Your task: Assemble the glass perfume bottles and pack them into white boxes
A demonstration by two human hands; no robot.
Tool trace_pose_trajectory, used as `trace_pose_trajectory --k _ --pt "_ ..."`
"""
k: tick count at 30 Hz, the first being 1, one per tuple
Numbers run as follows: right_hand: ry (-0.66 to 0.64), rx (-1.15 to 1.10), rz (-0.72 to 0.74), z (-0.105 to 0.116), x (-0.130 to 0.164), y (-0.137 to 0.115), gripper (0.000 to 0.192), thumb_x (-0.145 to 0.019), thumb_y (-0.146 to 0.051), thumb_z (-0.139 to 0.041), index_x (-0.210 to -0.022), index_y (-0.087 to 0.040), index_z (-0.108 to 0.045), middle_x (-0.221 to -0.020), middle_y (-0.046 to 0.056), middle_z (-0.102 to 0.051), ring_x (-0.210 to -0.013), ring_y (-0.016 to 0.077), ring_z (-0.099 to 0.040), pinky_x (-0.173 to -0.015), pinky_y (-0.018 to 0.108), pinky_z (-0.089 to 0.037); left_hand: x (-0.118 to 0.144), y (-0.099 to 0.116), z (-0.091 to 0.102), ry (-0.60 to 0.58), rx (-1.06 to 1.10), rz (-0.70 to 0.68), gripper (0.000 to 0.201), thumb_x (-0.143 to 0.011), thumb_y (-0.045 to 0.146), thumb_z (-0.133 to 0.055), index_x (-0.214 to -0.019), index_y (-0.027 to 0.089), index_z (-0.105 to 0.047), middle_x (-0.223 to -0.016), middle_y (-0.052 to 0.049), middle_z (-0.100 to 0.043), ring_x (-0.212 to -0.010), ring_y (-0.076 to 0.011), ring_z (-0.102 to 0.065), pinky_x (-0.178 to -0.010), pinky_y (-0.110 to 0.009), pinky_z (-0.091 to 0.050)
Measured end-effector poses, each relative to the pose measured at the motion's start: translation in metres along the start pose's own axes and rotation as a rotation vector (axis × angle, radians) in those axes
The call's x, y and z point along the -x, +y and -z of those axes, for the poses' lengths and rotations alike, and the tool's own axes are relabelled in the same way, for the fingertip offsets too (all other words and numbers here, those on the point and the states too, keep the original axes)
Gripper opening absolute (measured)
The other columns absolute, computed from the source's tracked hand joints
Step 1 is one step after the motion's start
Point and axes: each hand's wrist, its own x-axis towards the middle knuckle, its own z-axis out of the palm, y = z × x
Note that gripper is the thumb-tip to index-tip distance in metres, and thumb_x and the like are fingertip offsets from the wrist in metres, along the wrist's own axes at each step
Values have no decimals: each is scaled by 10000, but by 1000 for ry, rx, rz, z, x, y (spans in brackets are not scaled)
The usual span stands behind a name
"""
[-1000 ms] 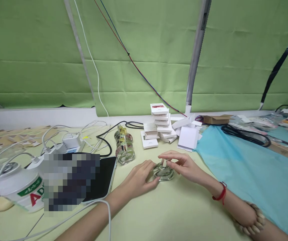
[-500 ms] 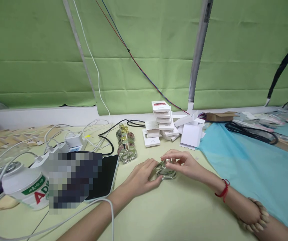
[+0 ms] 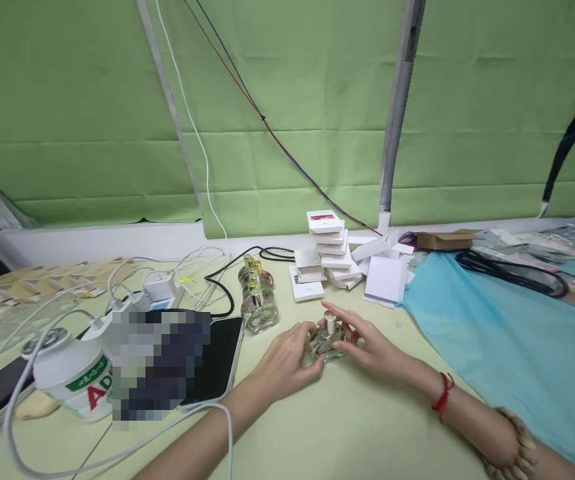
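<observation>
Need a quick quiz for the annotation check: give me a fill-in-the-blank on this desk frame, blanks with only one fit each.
1. Both hands, the left hand and the right hand, close around one small glass ____ with a silver cap.
2. The right wrist wears a ____ string.
3. The cloth covering the table's right side is ____.
4. The stack of small boxes is mostly ____.

Missing words: bottle; red; blue; white

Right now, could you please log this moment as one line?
left hand: grips glass bottle | right hand: steadies it | bottle: upright on table | nearby: bottle row, white boxes
</observation>
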Motion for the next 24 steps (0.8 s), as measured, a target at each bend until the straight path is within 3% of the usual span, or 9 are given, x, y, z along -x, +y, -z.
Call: trace_pose_trajectory --k 4,11,14,17,19,24 --pt "-113 104 -96 -3 1 12 569 -850 -349 -497 -1382 -262 -317 -914 50 -610 -765 170 -541 -737 326 -457 1 1 1 39 -26 67 276 -738 229 -467 -1002 198 -391 -905 -42 -550 -800 -188 -530 -717 -321 -416" --pt "-139 235 -41 -1 2 -6 429 -919 -338 -328 -1345 -319 -376 -1060 54 -589 -912 196 -563 -806 319 -440 2 -3 -2 178 -38 206 260 -653 135 -420 -895 204 -356 -787 -12 -503 -723 -180 -506 -679 -336 -419" --pt "-145 212 -54 -3 3 -10 428 -932 -341 -272 -1340 -296 -393 -956 53 -615 -838 183 -576 -771 308 -449 4 -6 -7 340 -35 161 316 -701 157 -447 -994 199 -335 -889 -40 -524 -797 -184 -540 -725 -350 -442" --pt "-196 136 -54 -6 5 -10 477 -923 -329 -304 -1397 -289 -274 -969 42 -632 -784 165 -571 -753 299 -452 5 -5 -13 504 -72 1 431 -731 184 -503 -1105 193 -289 -1087 -107 -493 -1001 -211 -524 -839 -378 -435" --pt "-236 115 -58 -8 7 -9 517 -916 -308 -320 -1419 -295 -202 -1028 40 -625 -770 154 -559 -739 289 -451 6 -4 -17 553 -105 -61 457 -755 201 -531 -1136 194 -278 -1152 -131 -465 -1118 -229 -471 -906 -400 -405" --pt "-236 125 -104 -10 9 -6 559 -876 -296 -397 -1410 -285 -232 -1109 53 -596 -742 140 -540 -700 282 -452 5 -4 -21 595 -156 66 406 -832 196 -485 -1171 201 -262 -1221 -157 -426 -1192 -234 -417 -930 -446 -364"
